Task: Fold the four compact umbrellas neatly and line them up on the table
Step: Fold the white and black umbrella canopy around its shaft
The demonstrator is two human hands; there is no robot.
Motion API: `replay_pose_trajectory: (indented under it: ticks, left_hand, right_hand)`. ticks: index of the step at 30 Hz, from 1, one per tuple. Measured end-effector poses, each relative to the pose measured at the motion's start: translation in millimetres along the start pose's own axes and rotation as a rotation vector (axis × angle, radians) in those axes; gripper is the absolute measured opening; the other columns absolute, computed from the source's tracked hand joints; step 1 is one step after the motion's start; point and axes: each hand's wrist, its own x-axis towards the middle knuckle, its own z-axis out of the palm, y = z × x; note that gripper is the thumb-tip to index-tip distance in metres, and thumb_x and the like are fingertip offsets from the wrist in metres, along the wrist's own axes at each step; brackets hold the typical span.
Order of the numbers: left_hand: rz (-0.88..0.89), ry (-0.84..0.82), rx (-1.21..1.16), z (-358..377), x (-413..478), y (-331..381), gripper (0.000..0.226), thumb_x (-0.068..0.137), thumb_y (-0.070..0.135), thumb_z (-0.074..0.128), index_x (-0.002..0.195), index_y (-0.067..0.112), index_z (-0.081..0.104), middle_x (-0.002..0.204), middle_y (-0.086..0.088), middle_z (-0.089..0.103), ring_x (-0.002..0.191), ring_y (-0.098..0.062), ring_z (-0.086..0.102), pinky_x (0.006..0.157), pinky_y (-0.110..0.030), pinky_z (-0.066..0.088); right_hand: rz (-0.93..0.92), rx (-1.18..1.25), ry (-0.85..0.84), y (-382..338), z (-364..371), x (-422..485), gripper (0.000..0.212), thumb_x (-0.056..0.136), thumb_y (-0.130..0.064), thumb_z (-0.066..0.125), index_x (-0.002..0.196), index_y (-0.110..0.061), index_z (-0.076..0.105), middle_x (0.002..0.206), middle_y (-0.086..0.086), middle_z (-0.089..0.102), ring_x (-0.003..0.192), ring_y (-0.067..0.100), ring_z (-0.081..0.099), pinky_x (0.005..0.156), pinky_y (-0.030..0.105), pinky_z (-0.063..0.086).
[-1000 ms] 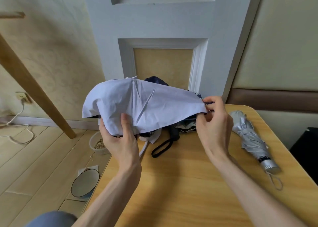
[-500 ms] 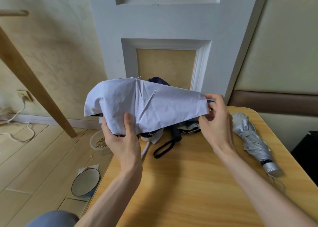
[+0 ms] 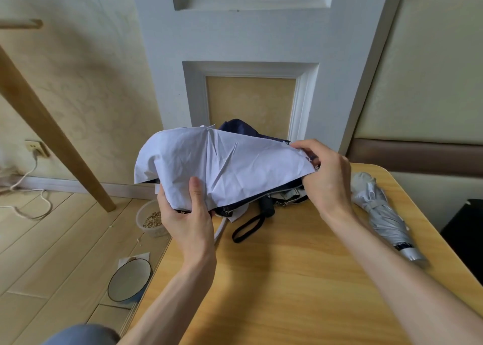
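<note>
At frame centre, the left hand [image 3: 188, 215] grips the white umbrella [image 3: 222, 165] cloth's lower edge while the right hand [image 3: 326, 177] pinches its right corner.

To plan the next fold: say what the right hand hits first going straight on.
The right hand points left, into the white umbrella canopy it pinches; that fabric comes first. What lies behind is unclear.

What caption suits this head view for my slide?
Left hand and right hand grip the loose canopy of a pale umbrella over the table; a folded silver umbrella lies at right.
</note>
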Motion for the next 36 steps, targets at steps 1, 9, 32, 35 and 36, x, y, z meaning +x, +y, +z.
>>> replay_pose_trajectory:
  ticks: [1,9,32,35,36]
  left_hand:
    - [-0.002,-0.003,0.000,0,-1,0,0.051,0.098,0.041,0.073,0.143,0.022,0.057,0.119,0.014,0.072,0.102,0.007,0.069,0.081,-0.007,0.052]
    - [0.009,0.010,-0.009,3,-4,4,0.047,0.099,0.039,0.072,0.142,0.023,0.058,0.116,0.013,0.073,0.103,0.001,0.071,0.083,-0.013,0.055]
    - [0.045,0.017,0.015,-1,5,6,0.066,0.095,0.039,0.078,0.152,0.027,0.048,0.137,0.005,0.065,0.123,-0.008,0.065,0.106,-0.033,0.055]
    - [0.049,-0.006,0.029,-1,1,3,0.068,0.094,0.040,0.079,0.153,0.028,0.048,0.139,0.004,0.063,0.125,-0.011,0.064,0.106,-0.043,0.056]
    - [0.052,-0.007,0.036,-1,1,3,0.068,0.094,0.039,0.079,0.153,0.027,0.048,0.139,0.004,0.063,0.126,-0.011,0.063,0.106,-0.043,0.056]
  right_hand:
    - [0.007,-0.009,0.021,1,0,1,0.029,0.090,-0.001,0.070,0.108,-0.022,0.077,0.092,-0.015,0.074,0.081,-0.004,0.064,0.069,0.029,0.056]
    - [-0.131,-0.387,0.251,1,-3,4,0.042,0.080,0.014,0.068,0.113,-0.012,0.069,0.109,0.003,0.066,0.080,0.024,0.064,0.057,0.029,0.037]
    - [0.668,0.508,-0.474,-4,-21,26,0.058,0.080,-0.067,0.080,0.119,-0.024,0.077,0.120,-0.005,0.078,0.116,0.017,0.072,0.107,0.042,0.054]
    - [0.640,0.343,-0.341,-5,-10,30,0.040,0.077,-0.060,0.087,0.091,-0.022,0.081,0.105,-0.014,0.075,0.116,0.010,0.063,0.100,0.029,0.047]
    - [0.635,0.307,-0.299,-5,-9,32,0.030,0.081,-0.052,0.087,0.085,-0.023,0.079,0.099,-0.014,0.074,0.112,0.012,0.063,0.093,0.027,0.045]
